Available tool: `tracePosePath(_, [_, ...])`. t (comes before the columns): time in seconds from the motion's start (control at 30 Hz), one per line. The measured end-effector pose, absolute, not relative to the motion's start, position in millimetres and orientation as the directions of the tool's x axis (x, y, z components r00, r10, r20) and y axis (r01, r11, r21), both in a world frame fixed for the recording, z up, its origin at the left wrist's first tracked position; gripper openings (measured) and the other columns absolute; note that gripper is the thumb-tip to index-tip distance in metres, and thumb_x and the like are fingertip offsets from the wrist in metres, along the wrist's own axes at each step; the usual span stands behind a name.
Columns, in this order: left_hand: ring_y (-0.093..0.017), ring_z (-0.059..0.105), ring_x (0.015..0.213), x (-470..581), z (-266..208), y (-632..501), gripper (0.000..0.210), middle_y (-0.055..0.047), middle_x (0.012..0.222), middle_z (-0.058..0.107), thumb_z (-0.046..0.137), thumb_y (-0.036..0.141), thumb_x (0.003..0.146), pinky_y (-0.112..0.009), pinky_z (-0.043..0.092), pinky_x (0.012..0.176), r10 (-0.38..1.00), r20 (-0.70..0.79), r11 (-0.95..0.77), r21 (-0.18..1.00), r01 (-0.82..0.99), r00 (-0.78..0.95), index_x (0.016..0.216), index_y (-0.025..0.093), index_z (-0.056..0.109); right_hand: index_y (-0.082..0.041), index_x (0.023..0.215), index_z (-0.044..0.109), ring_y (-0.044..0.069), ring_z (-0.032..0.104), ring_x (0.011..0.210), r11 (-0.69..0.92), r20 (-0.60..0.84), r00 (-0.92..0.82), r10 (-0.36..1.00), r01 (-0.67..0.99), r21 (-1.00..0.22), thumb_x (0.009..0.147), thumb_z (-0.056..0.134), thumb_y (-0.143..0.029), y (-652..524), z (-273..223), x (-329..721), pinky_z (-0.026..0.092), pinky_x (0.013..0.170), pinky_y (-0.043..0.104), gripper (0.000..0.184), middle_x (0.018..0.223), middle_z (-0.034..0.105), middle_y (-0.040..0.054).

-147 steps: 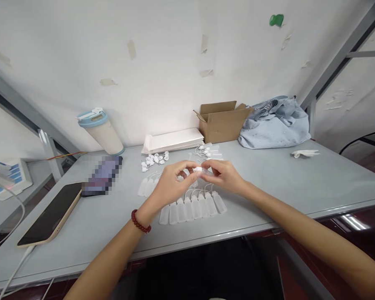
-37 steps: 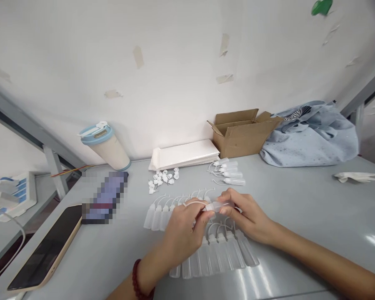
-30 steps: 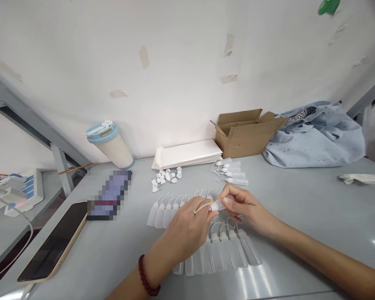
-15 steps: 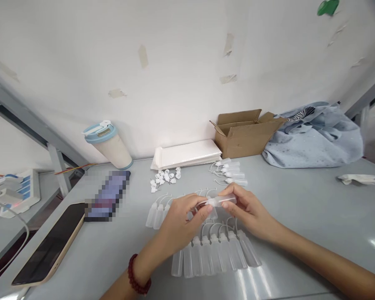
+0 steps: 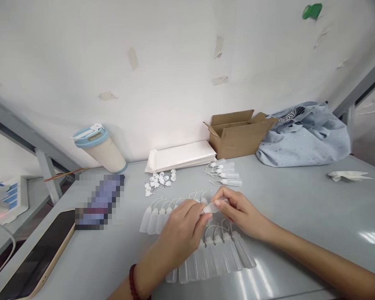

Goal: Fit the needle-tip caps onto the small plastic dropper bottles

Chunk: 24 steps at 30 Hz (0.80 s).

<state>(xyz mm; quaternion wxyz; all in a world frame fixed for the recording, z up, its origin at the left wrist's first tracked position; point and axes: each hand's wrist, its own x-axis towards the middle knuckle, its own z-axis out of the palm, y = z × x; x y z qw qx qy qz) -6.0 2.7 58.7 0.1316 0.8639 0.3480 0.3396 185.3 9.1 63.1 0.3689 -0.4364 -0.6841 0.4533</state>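
Note:
In front of me, a small translucent squeeze bottle [image 5: 213, 206] lies sideways between both hands. The thumb and fingers of my left hand [image 5: 183, 225] pinch its white cap end, which they mostly cover. My right hand [image 5: 242, 213] grips the body from the other end. Below the hands is a row of similar bottles [image 5: 217, 256] with thin curved tubes at their tops; my left hand hides some of them. Another row of bottles [image 5: 154, 221] lies behind my left hand. Several loose white caps [image 5: 158, 180] with fine tips are piled farther back.
Several capped bottles [image 5: 230, 182] lie near an open cardboard box [image 5: 240, 141]. White padded envelopes [image 5: 183, 156], a tumbler [image 5: 104, 152] and a cloth bag [image 5: 306, 139] stand along the wall. Two phones, one a dark phone [image 5: 40, 254], lie at left; a crumpled tissue [image 5: 348, 176] at right.
My left fingers have closed farther around the bottle's cap end, and its thin tip no longer shows. The bottle looks more covered by both hands. The view has shifted slightly right.

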Motion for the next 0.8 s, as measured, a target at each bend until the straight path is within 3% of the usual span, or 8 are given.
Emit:
tracePosePath(0.17, [-0.019,0.059,0.078,-33,75,26,0.016,-0.007,0.084,0.065,0.043,0.021,0.092,-0.029,0.046,0.070,0.792,0.445,-0.598,0.426,0.678,0.419,0.089,0.018,0.059,-0.018,0.091,0.055,0.011,0.043,0.050,0.284,0.245,-0.151,0.958,0.358,-0.889,0.091,0.045,-0.047,32,62,202,0.037,0.047,0.023,0.031,0.060,0.047,-0.0042])
tracePosePath(0.33, [-0.025,0.060,0.090,-87,84,54,0.026,-0.010,0.091,0.069,0.038,0.026,0.088,-0.036,0.046,0.079,0.894,0.368,-0.360,0.251,0.898,0.256,0.090,0.017,0.063,-0.019,0.098,0.053,0.019,0.055,0.072,0.278,0.359,0.054,0.932,0.529,-0.802,0.089,0.046,-0.046,68,54,237,0.044,0.060,0.030,0.030,0.086,0.060,0.0054])
tracePosePath(0.53, [-0.030,0.063,0.082,-127,81,65,0.030,-0.010,0.083,0.070,0.044,0.030,0.078,-0.040,0.047,0.075,0.955,0.225,-0.242,0.209,0.947,0.195,0.088,0.015,0.068,-0.021,0.101,0.053,0.022,0.056,0.078,0.250,0.364,0.040,0.931,0.655,-0.713,0.088,0.045,-0.039,90,42,254,0.044,0.062,0.032,0.024,0.095,0.064,0.0067])
tracePosePath(0.8, [-0.027,0.064,0.084,-123,70,67,0.033,-0.009,0.089,0.069,0.043,0.028,0.080,-0.035,0.047,0.076,0.971,0.105,-0.232,0.169,0.958,0.217,0.097,0.018,0.069,-0.021,0.102,0.053,0.025,0.057,0.090,0.315,0.418,-0.041,0.907,0.727,-0.611,0.087,0.046,-0.034,100,31,255,0.046,0.069,0.035,0.021,0.105,0.063,0.0091])
